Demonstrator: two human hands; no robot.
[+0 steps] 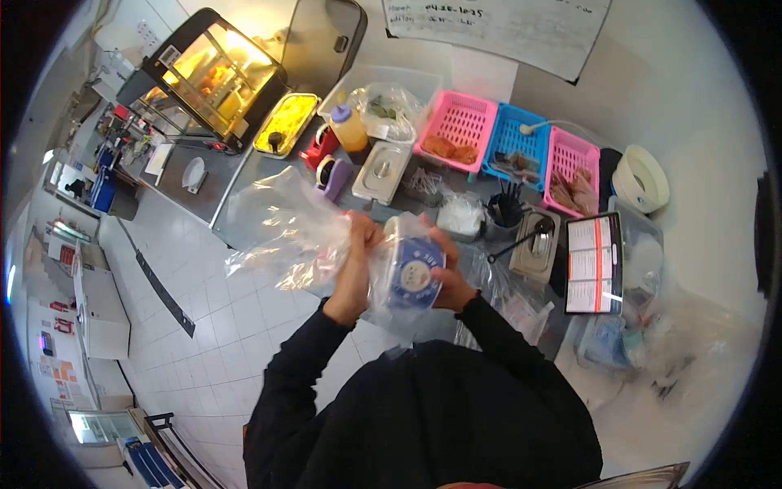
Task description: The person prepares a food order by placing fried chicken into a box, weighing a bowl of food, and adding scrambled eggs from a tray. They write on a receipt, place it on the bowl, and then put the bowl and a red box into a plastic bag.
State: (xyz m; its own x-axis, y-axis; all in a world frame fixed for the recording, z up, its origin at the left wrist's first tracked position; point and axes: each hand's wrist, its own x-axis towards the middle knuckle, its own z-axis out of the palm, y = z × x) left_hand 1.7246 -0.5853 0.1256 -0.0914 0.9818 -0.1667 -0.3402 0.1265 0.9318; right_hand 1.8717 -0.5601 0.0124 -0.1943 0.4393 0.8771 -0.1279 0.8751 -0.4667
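In front of my chest is a blue-and-white printed container (417, 275), tilted so that its round printed face shows. A clear plastic bag (281, 220) surrounds it, and the bag's loose end spreads out to the left. My left hand (356, 259) is closed around the gathered neck of the bag. With its fingers curled along the container's right side, my right hand (452, 273) grips it through the plastic. Just beyond my hands are a purple tape dispenser (332, 178) and a lidded steel pan (381, 173).
Pink basket (460, 122), blue basket (518, 140) and second pink basket (572, 167) line the wall. A tablet (594, 263) stands at right, beside a steel pan with a black ladle (521, 240). A lit warming cabinet (216, 77) and a yellow food tray (287, 122) are at left.
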